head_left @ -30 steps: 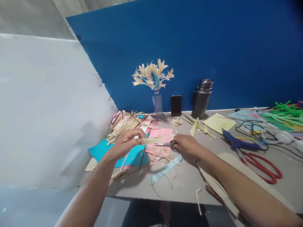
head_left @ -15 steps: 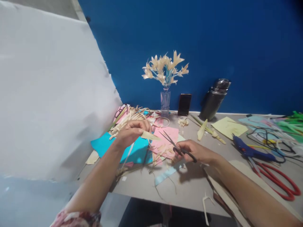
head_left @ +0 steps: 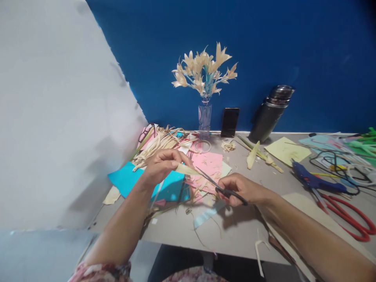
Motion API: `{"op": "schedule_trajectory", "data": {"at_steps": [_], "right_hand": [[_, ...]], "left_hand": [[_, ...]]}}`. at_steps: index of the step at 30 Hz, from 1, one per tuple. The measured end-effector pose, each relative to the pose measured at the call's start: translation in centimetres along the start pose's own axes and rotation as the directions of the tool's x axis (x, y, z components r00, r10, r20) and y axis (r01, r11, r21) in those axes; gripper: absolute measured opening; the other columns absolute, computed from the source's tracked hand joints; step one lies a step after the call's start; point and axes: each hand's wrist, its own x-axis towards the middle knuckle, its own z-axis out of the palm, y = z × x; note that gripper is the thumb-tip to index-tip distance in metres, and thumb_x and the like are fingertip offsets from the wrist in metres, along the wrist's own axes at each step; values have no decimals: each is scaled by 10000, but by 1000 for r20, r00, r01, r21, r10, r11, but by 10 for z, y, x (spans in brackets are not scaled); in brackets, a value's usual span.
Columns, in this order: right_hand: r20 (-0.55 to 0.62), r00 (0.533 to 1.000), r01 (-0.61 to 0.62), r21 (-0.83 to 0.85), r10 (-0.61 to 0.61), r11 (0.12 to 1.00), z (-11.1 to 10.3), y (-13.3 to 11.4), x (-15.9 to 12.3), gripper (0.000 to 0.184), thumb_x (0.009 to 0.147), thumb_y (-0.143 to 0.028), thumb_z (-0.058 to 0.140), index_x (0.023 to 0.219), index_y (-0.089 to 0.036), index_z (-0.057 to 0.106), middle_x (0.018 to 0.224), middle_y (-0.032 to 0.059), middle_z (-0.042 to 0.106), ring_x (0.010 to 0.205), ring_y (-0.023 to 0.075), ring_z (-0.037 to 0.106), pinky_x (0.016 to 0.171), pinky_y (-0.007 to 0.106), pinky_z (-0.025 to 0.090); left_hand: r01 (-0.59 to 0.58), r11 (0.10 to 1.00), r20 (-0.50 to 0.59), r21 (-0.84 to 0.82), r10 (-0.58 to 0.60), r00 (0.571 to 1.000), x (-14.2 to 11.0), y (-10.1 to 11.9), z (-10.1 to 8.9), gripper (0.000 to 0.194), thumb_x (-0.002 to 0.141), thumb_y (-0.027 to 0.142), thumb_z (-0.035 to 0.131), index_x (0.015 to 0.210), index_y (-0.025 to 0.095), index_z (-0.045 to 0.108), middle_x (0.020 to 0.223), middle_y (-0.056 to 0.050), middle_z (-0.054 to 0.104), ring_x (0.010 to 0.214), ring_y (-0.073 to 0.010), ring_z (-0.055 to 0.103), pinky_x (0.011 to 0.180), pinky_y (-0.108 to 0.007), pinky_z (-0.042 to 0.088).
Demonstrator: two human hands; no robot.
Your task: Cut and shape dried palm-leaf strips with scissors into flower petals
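Note:
Between the fingertips of my left hand (head_left: 164, 166) is a pale strip of dried husk (head_left: 187, 170), its pointed end facing right. My right hand (head_left: 242, 190) grips small dark-handled scissors (head_left: 225, 190), fingers in the loops. The scissor blades lie nearly together, with their tips at the free end of the strip; whether they touch it I cannot tell. Below lie a pink sheet (head_left: 210, 162) scattered with husk trimmings and a bright blue sheet (head_left: 129, 182), partly covered by my left arm.
Husk flowers (head_left: 204, 70) stand in a clear bottle (head_left: 205, 119) beside a phone (head_left: 230, 122) and a tilted flask (head_left: 270, 113). A husk pile (head_left: 155, 147) lies at back left. On the right are a blue glue gun (head_left: 317, 180), its cord, and red-handled scissors (head_left: 349, 215).
The scissors first lay along the strip, then drew back with blades apart; now the blades have come nearly together at the strip's end. The view has shifted too.

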Motion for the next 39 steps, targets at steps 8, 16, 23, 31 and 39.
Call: {"op": "schedule_trajectory", "data": {"at_steps": [8, 16, 23, 31, 39], "right_hand": [[-35, 999, -37, -17, 37, 999, 4, -7, -2, 390, 592, -449, 844, 716, -147, 631, 662, -5, 596, 586, 120, 505, 534, 219, 402], [-53, 998, -40, -59, 37, 997, 3, -6, -2, 383, 615, -468, 843, 705, -155, 641, 637, -14, 597, 560, 118, 501, 522, 217, 402], [-46, 999, 0, -74, -3, 997, 0, 1, -1, 380, 628, -453, 866, 701, -144, 658, 667, -16, 604, 606, 117, 498, 564, 214, 385], [-43, 999, -21, -121, 16, 992, -2, 3, -1, 330, 643, -420, 870, 712, -153, 690, 671, -10, 661, 596, 126, 543, 553, 213, 391], [-74, 997, -45, -125, 36, 991, 3, 2, 0, 341, 600, -371, 897, 624, -143, 645, 601, -34, 615, 568, 104, 502, 532, 197, 344]], "left_hand": [[37, 999, 12, 17, -38, 999, 0, 2, 2, 241, 750, 343, 736, 625, 149, 668, 689, -102, 700, 708, -247, 657, 865, -470, 486], [26, 999, 26, 41, -27, 999, -1, 0, 1, 210, 766, 318, 711, 647, 152, 662, 718, -105, 718, 715, -251, 664, 819, -439, 496], [40, 998, 23, 43, -41, 999, -3, 0, -2, 205, 761, 324, 714, 658, 151, 677, 750, -119, 735, 763, -264, 680, 901, -473, 481], [80, 997, 58, -10, -80, 995, -4, -3, -5, 189, 750, 315, 718, 687, 140, 685, 764, -129, 744, 804, -294, 691, 881, -485, 494], [99, 991, 125, -91, -87, 988, -1, -5, -7, 171, 751, 282, 708, 671, 135, 674, 758, -124, 749, 747, -265, 691, 846, -446, 499]]}}
